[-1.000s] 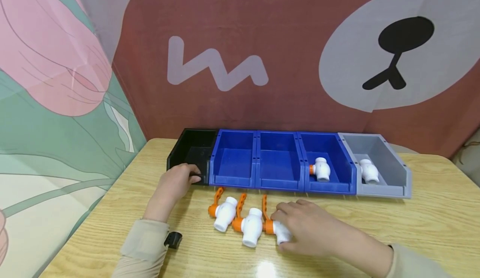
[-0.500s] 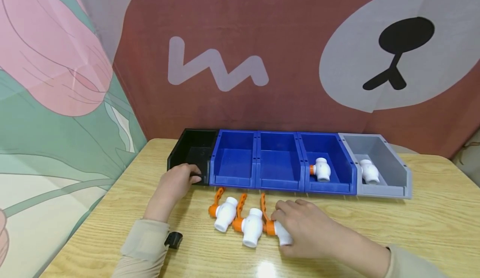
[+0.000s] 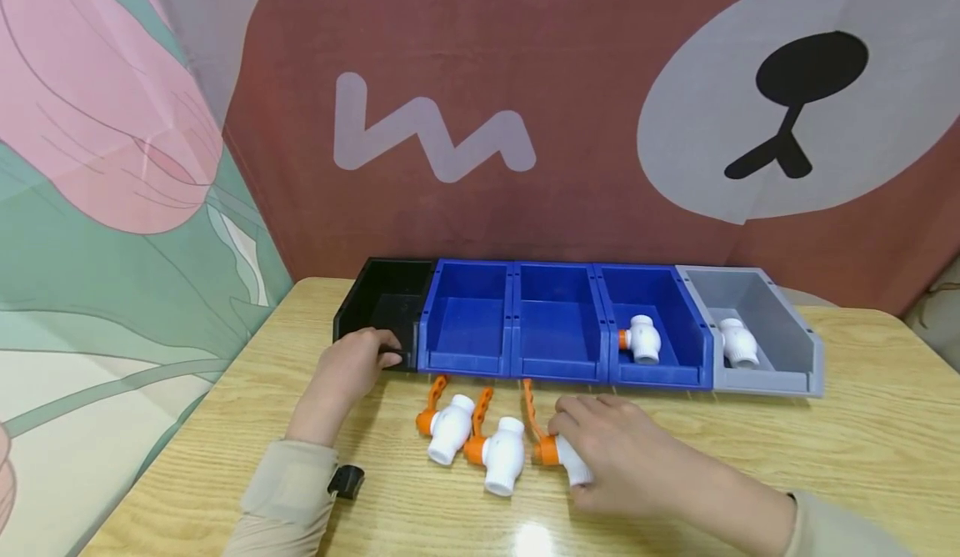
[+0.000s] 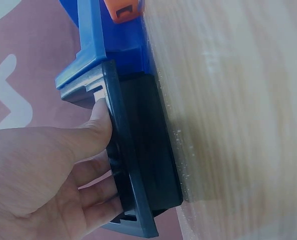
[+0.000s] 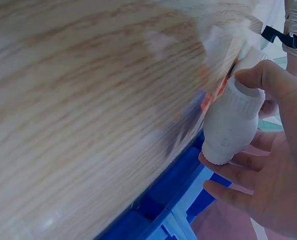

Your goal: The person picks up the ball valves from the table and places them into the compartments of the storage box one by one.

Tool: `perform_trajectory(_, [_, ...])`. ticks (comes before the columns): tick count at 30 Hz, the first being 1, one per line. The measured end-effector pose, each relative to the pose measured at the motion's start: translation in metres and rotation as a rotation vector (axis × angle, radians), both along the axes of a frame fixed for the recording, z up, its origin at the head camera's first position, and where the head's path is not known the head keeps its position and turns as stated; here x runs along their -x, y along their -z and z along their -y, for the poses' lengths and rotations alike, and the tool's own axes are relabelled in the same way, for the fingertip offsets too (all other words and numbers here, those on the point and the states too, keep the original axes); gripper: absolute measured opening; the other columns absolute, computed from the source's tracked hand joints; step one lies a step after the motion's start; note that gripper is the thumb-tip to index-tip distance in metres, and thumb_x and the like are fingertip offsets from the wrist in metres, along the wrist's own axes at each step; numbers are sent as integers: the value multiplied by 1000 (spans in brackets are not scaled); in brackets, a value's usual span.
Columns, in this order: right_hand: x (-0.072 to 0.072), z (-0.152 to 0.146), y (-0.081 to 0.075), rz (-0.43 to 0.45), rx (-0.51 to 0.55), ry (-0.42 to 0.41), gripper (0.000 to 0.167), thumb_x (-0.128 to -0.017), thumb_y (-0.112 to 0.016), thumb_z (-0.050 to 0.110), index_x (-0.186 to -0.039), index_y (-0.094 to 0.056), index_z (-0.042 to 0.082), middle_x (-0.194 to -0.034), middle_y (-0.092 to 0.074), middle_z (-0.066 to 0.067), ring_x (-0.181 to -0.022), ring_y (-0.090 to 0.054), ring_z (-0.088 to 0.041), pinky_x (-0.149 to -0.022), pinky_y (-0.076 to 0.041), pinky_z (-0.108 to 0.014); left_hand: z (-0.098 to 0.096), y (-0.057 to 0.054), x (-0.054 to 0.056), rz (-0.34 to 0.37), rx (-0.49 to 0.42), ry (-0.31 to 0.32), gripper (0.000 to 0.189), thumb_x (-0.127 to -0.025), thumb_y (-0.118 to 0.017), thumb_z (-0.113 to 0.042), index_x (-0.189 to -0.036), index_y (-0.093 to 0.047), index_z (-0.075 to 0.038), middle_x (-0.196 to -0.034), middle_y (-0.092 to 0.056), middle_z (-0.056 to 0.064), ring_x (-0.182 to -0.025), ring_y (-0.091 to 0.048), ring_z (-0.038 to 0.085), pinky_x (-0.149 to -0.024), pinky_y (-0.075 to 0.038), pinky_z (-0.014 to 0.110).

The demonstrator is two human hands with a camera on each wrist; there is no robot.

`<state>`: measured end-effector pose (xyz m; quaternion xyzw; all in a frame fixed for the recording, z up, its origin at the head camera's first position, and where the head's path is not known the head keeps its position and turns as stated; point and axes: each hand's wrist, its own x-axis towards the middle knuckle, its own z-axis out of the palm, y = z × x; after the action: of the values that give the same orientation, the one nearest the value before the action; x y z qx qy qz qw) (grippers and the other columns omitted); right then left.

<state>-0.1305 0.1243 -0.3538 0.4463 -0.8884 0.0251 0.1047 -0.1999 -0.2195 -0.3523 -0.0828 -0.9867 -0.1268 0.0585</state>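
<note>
My left hand (image 3: 356, 365) grips the front edge of the black bin (image 3: 396, 311) at the left end of the row. In the left wrist view its thumb and fingers close over the bin's front lip (image 4: 126, 145). My right hand (image 3: 626, 457) holds a white ball valve (image 5: 228, 125) with an orange lever (image 3: 529, 407). The right wrist view has the thumb at one open end of the valve body and fingertips at the other. Left of it, two more ball valves lie on the table, one in the middle (image 3: 504, 455) and one farther left (image 3: 452, 429).
Three blue bins (image 3: 468, 319) and a grey bin (image 3: 772, 382) continue the row along the back of the wooden table (image 3: 862, 457). One valve (image 3: 643, 340) lies in the right-hand blue bin, another white valve (image 3: 738, 343) in the grey one. Behind hangs a printed cloth (image 3: 585, 123).
My right hand has shifted slightly right with its valve, opening a gap from the middle valve. The left hand stays put on the black bin.
</note>
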Motion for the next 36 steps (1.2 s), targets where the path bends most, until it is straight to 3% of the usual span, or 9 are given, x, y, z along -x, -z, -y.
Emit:
perform_trajectory(13, [11, -4, -4, -137, -12, -60, 54, -66, -80, 39, -110, -65, 13, -114, -61, -5, -100, -63, -23, -83, -55, -42, 0, 1, 0, 5, 0, -2, 15, -94, -69, -20, -103, -74, -10, -101, -70, 10, -94, -66, 31, -84, -55, 48])
perform_trajectory(20, [15, -4, -12, -165, -22, -19, 58, -67, -82, 40, -114, -65, 10, -117, -61, -9, -103, -63, -27, -86, -55, -45, -1, 0, -1, -15, -2, 2, 14, -93, -70, -19, -101, -74, -9, -99, -70, 10, -93, -66, 31, -84, -55, 48])
perform_trajectory(27, [22, -3, -19, -205, 17, 16, 57, -65, -82, 37, -110, -64, 7, -112, -60, -10, -97, -62, -27, -81, -56, -45, 0, 0, -1, -13, 1, 2, 14, -93, -70, -20, -102, -74, -9, -99, -70, 10, -93, -66, 31, -84, -55, 48])
perform_trajectory(36, [35, -3, -31, -196, -8, 36, 55, -66, -83, 35, -109, -65, 6, -111, -61, -11, -95, -63, -27, -82, -56, -47, 0, 1, 1, -7, 2, 0, 15, -93, -70, -20, -103, -74, -9, -101, -70, 11, -94, -66, 32, -85, -54, 48])
